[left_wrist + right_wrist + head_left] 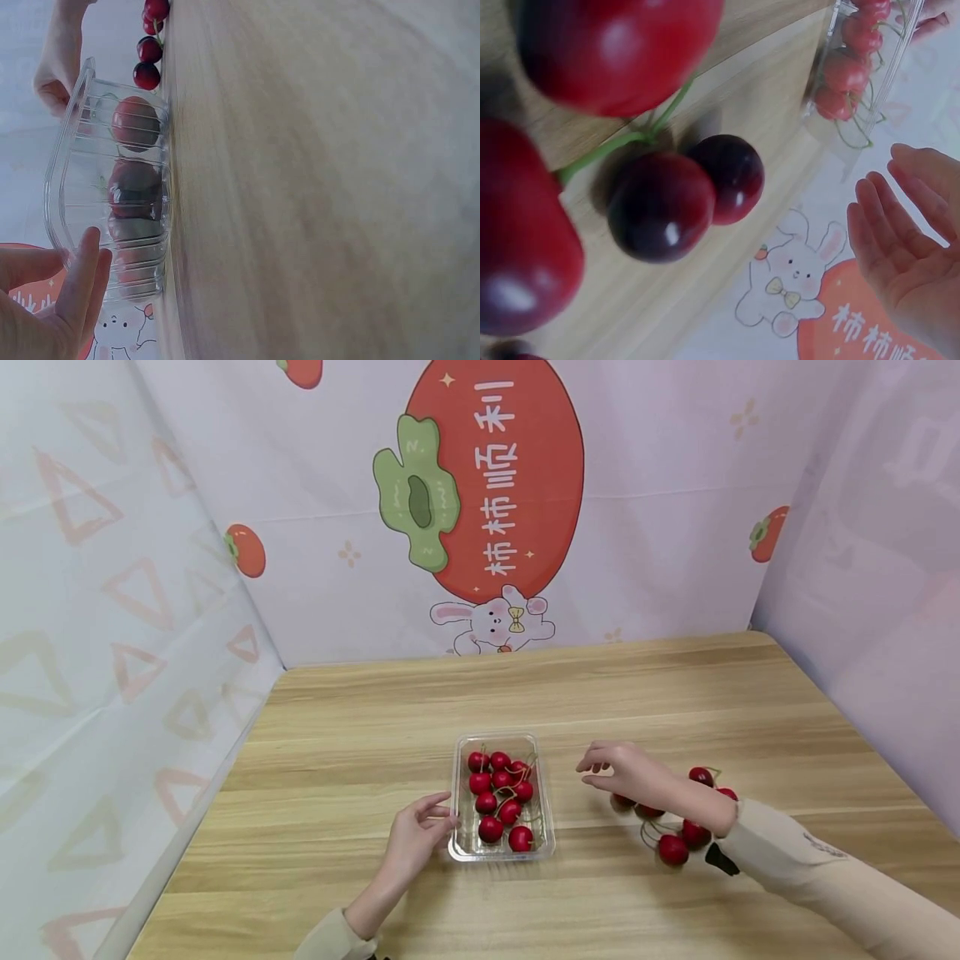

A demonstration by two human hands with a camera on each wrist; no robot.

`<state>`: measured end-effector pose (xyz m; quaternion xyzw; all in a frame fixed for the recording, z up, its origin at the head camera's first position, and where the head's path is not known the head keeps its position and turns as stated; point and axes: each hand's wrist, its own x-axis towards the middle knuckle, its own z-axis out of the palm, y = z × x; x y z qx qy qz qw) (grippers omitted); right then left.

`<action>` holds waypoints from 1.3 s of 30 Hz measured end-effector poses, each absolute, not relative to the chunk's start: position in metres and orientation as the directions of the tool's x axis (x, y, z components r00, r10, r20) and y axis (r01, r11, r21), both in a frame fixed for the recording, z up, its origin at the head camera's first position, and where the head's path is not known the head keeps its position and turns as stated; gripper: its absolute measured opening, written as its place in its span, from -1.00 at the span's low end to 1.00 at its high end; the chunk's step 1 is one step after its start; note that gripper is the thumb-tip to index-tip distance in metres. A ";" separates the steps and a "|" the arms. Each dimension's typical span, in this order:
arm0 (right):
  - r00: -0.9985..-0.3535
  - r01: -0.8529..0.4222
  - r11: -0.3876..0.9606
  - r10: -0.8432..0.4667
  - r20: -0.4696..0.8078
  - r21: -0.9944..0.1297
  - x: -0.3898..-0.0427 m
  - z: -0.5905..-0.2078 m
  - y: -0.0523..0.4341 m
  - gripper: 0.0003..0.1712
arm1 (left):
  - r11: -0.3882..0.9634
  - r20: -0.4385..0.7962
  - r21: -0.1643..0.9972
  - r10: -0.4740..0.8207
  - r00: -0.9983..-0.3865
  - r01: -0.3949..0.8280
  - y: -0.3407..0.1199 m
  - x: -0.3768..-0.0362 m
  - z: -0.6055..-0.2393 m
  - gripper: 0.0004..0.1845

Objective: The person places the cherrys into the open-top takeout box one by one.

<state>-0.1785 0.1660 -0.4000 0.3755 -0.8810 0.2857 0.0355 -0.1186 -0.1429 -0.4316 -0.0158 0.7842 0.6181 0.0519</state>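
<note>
We see the clear plastic tray [501,847] sitting near the middle of the wooden surface [337,752], filled with red cherries [501,795]. Our left hand [416,835] rests at the tray's 9 o'clock, fingertips touching its near-left corner; the grip is relaxed and mostly straight, steadying the wall and closed round nothing. Our right hand [626,770] hovers at the tray's 3 o'clock, apart from it, fingers extended and loose, holding nothing that we can make out. Under and behind that wrist lie the loose cherries [686,827] on the surface, at about 4 o'clock from the tray. The risk we judge from here: the tray is light and thin-walled, so a push from the left fingertips could slide or tip it; the loose fruit is round and could roll toward the surface's edge if the right sleeve [795,860] brushes it, and joined stems could drag a neighbour along. The left wrist view shows the tray's ribbed wall [112,187] and the fingers [82,285] against it, which the head view only hints at. The right wrist view shows two dark cherries [686,195] touching each other and an open palm [911,247], with the tray [870,67] well beyond.
</note>
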 end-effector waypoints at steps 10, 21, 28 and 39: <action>-0.792 -0.581 0.625 -0.582 0.185 -0.522 -0.176 -0.396 0.188 -0.88 | 0.229 -0.106 0.969 0.038 -0.994 -0.094 -0.143 -0.119 -0.432 -0.58; -0.815 -0.545 0.665 -0.563 0.136 -0.510 -0.182 -0.398 0.210 -0.87 | 0.235 -0.103 0.968 0.038 -0.994 -0.091 -0.143 -0.118 -0.431 -0.57; -0.827 -0.512 0.678 -0.555 0.089 -0.528 -0.190 -0.403 0.222 -0.86 | 0.239 -0.107 0.966 0.035 -0.994 -0.096 -0.143 -0.119 -0.431 -0.57; -0.808 -0.524 0.692 -0.588 0.032 -0.497 -0.201 -0.412 0.229 -0.88 | 0.245 -0.108 0.965 0.039 -0.993 -0.096 -0.142 -0.118 -0.430 -0.58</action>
